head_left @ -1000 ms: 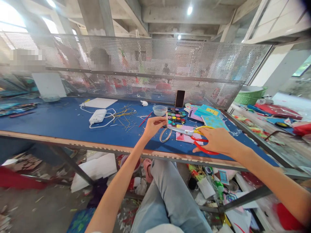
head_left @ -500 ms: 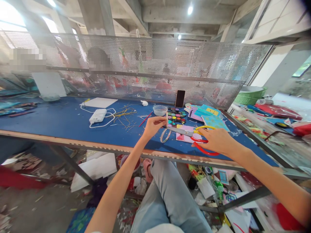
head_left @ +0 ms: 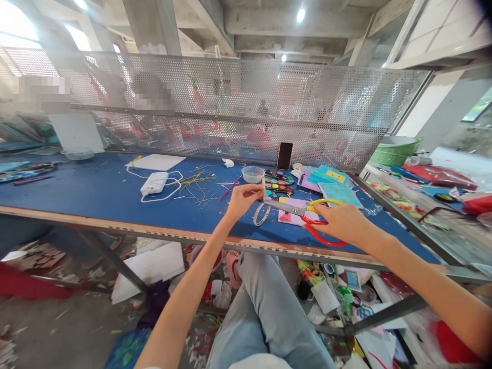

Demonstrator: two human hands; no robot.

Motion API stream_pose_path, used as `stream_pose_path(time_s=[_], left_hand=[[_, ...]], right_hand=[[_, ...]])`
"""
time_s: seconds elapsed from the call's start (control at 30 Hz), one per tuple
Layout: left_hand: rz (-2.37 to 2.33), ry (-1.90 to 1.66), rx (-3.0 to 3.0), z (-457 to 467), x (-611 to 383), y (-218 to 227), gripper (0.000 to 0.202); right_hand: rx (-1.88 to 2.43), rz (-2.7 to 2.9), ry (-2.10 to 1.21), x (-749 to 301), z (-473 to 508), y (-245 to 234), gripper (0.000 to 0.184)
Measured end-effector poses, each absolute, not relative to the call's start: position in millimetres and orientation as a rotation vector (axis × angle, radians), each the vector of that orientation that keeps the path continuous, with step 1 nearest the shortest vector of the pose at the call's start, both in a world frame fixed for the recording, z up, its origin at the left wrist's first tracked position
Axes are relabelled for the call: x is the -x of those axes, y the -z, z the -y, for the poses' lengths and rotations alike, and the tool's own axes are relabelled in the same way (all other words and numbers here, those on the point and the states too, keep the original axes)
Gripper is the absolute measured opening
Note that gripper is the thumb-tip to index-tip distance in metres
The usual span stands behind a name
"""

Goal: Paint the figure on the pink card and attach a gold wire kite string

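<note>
My left hand [head_left: 246,199] is closed, pinching a narrow pale strip [head_left: 264,184] that stands upright at the fingertips. A pale loop with small markings [head_left: 262,215] hangs just below those fingers; whether it joins the strip I cannot tell. My right hand [head_left: 340,221] grips a pair of scissors [head_left: 294,209] with one yellow and one red handle. The grey blades point left and reach the strip beside my left fingertips. How far apart the blades are is hard to make out. Beneath the scissors lies a pink painted card [head_left: 288,218] on the blue tabletop.
Paint palettes [head_left: 280,187], a clear bowl [head_left: 252,174] and an upright phone [head_left: 284,156] stand beyond my hands. Painted cards [head_left: 333,179] lie at the right. A white power bank [head_left: 154,183], cable and thin yellow sticks [head_left: 196,179] are leftward. Perforated screen [head_left: 215,102] borders the back.
Both hands, the strip and the scissors keep almost the same position. Behind the screen at the left, a person's head has shifted slightly left.
</note>
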State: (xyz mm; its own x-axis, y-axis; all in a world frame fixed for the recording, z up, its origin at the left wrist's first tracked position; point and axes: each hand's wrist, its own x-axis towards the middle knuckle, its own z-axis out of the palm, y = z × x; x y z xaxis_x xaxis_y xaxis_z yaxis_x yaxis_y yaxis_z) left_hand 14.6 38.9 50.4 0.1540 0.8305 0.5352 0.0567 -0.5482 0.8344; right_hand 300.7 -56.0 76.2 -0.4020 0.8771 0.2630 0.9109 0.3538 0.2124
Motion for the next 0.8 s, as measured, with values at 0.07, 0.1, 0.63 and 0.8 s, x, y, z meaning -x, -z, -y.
stream_pose_path(time_s=[0.07,0.1,0.63,0.8], left_hand=[[-0.857,-1.467,-1.761,-38,-14,-50,0.034],[-0.86,-1.469,-1.761,-38,-14,-50,0.034],[-0.758,-1.469,-1.71,-34,-15,-53,0.029],[-0.759,-1.497,-1.652,-34,-17,-50,0.029]], right_hand=[[1.629,2.481,0.46,-303,54,-74,0.082],[1.619,2.479,0.456,-303,53,-73,0.083],[1.77,2.533,0.498,-298,58,-77,0.066],[1.888,2.583,0.513,-289,64,-85,0.055]])
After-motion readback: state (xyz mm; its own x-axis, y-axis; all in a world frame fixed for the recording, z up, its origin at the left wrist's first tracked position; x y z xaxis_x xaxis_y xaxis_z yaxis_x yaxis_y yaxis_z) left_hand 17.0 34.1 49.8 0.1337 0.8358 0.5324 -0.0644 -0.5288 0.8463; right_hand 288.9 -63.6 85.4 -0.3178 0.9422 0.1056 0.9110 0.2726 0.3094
